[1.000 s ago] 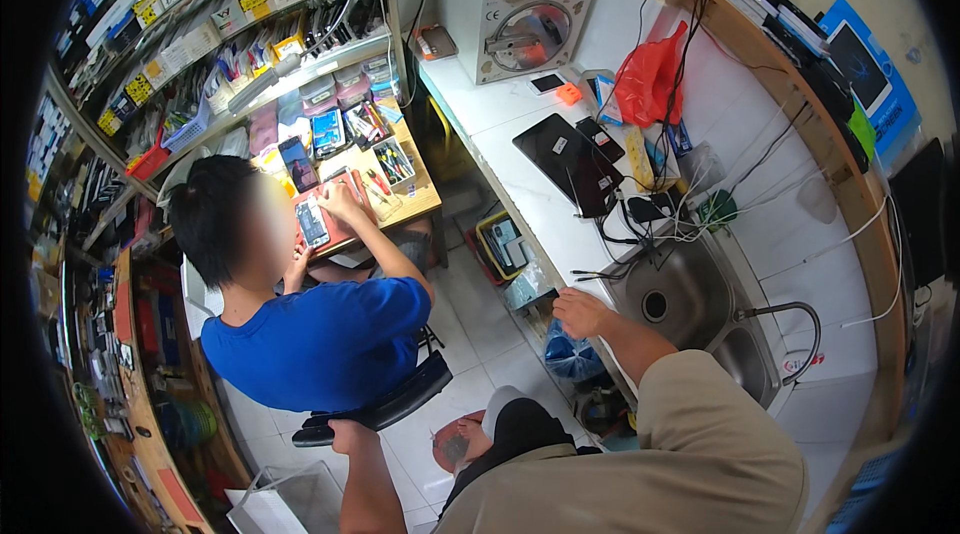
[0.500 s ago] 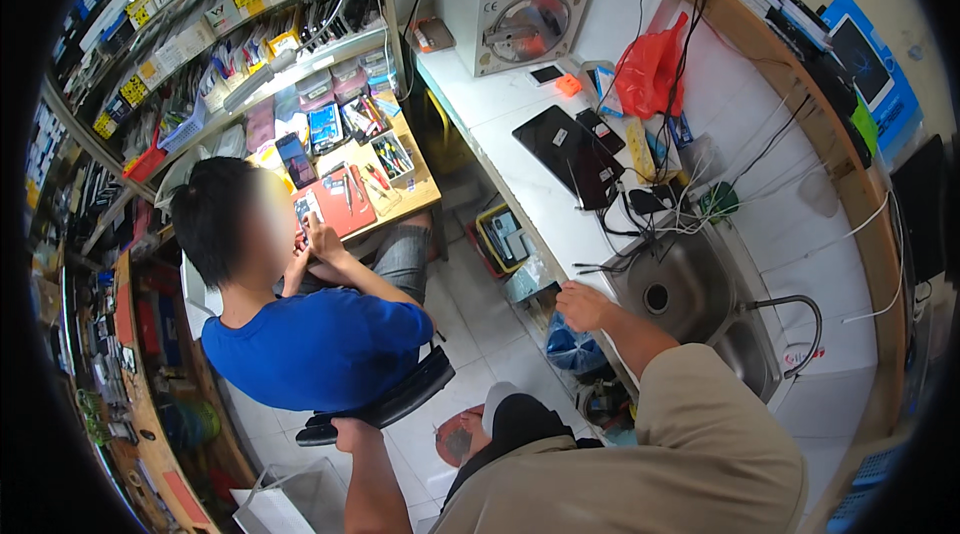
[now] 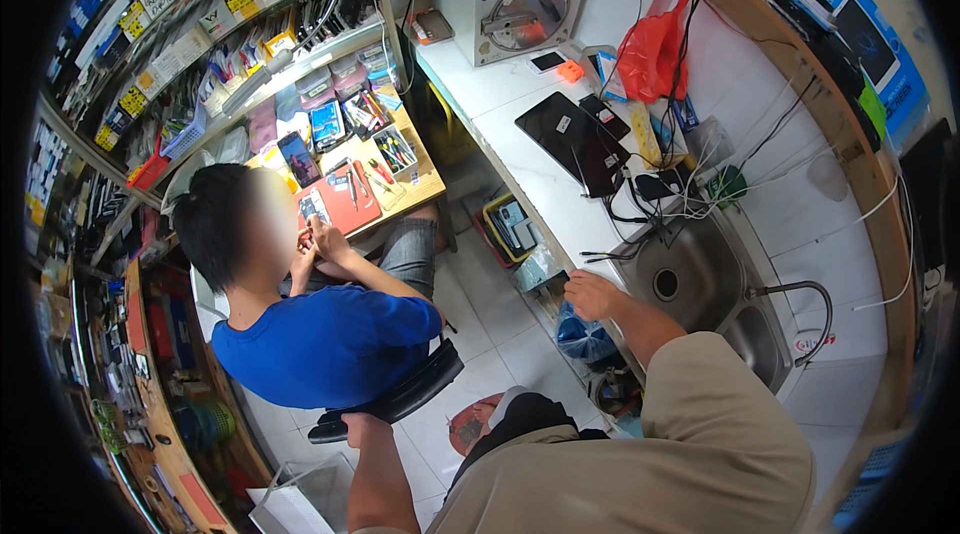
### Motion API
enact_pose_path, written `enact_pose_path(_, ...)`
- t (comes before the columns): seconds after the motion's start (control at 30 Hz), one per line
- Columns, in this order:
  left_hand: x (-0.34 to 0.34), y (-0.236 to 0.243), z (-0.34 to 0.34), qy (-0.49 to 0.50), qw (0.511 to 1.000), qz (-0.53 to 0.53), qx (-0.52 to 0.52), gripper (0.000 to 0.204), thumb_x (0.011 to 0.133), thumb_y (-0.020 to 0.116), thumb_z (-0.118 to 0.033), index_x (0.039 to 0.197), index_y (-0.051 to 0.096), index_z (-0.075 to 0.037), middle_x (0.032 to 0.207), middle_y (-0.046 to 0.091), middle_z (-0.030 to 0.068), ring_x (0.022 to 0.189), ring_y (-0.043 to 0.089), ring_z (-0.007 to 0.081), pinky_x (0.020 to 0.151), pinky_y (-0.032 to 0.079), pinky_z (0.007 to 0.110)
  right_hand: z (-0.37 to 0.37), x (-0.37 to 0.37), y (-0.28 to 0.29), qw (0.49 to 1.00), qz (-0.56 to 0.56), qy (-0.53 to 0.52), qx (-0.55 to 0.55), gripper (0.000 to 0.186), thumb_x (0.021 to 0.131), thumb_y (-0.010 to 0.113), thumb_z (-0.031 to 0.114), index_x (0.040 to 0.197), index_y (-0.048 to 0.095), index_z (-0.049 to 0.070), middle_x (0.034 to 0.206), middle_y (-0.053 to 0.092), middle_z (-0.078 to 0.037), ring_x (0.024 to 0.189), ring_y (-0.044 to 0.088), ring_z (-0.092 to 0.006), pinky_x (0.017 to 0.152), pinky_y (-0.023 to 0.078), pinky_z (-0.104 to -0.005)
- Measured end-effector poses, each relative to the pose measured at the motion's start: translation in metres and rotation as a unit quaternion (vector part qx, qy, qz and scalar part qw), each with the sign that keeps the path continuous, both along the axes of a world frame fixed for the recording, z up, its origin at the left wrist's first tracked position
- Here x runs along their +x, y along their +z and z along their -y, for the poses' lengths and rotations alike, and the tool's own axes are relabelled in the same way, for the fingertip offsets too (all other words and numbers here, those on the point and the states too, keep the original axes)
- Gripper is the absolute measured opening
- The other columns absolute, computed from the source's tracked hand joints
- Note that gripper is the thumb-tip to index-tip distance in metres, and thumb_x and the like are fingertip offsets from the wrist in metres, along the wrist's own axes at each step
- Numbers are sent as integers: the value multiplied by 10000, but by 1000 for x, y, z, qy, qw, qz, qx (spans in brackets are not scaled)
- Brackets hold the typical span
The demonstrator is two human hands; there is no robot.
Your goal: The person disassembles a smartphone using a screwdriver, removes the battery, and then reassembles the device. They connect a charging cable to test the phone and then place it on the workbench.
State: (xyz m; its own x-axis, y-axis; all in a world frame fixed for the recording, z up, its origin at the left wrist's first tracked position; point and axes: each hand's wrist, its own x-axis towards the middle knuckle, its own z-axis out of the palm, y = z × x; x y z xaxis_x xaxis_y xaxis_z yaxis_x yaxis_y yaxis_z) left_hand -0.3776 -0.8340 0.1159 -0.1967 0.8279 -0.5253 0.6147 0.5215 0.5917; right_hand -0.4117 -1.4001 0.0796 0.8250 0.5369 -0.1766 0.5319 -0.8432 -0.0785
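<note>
Chair back, black and curved, sits directly ahead of the left hand, which meets its near edge; whether the fingers grip it cannot be told. Loosely curled, the right hand is at the edge of the white counter; any hold is unclear. Leaning hard on the left hand could jolt the seated co-worker beyond it. A forward slide of the right hand might snag the black cables just ahead, dragging them toward the sink on its right.
</note>
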Motion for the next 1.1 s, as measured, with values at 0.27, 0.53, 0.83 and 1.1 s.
enact_pose_path(0.27,2,-3,-1,10,1000,-20,-3,608,966,690,-493,1270,744,31,1291,770,206,1108,761,404,964,629,504,-3,0,0,999,-23,1,-26,279,806,787,274,1014,712,104,1098,665,-67,1212,622,-259,1233,372,-411)
enact_pose_path(0.53,5,1,-2,25,999,-38,-7,588,964,691,-492,1265,754,9,1287,776,192,1112,762,400,967,628,511,-4,-1,0,1000,25,5,-1,227,799,780,255,951,696,108,1029,657,-61,1163,635,-257,1201,402,-408)
enact_pose_path(0.83,1,-11,-10,-2,999,-48,0,588,957,698,-483,1257,756,19,1283,777,201,1111,761,412,978,625,513,-5,-2,-2,999,23,6,-38,226,831,785,293,986,724,139,1057,681,-34,1190,633,-225,1207,387,-383)
enact_pose_path(1.1,-3,-17,-14,-9,999,24,-41,771,893,708,-614,1363,710,-3,1404,724,163,1196,716,371,1076,563,428,-4,0,-4,1000,13,1,-18,202,828,768,280,963,730,135,1037,684,-37,1169,642,-224,1199,395,-390)
